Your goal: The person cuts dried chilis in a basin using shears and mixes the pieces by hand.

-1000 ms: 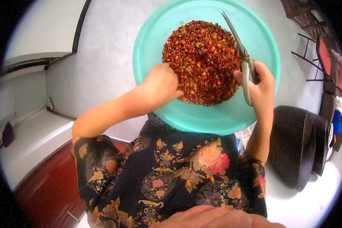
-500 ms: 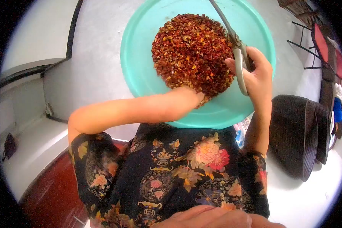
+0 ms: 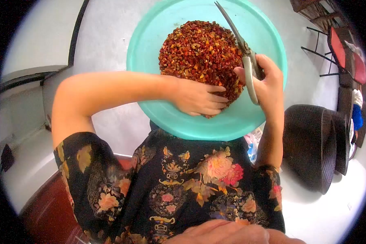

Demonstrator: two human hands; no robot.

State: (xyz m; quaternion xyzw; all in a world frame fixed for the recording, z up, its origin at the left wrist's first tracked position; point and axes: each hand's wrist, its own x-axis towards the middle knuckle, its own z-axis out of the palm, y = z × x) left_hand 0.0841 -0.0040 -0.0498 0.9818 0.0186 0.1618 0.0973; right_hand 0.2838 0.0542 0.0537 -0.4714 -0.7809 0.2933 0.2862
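A wide turquoise basin [image 3: 146, 49] holds a round heap of small chopped red and orange pieces [image 3: 199, 51]. My left hand [image 3: 201, 97] lies palm down on the heap's lower edge, its fingers spread and pointing right. At the basin's right side, my right hand [image 3: 264, 77] grips the handles of metal scissors [image 3: 250, 67]. The scissor blades point up and left over the heap's right edge and look nearly closed.
Dark woven baskets [image 3: 309, 146] stand at the right. Beyond them are a chair with a red seat [image 3: 336, 46] and white and blue cloths [image 3: 357, 116]. A printed bag [image 3: 253, 142] shows below the basin. Reddish-brown furniture [image 3: 49, 211] is at the lower left.
My left hand has moved right along the heap's lower edge, from curled fingers to spread ones. My right hand still holds the scissors. The whole view has shifted slightly.
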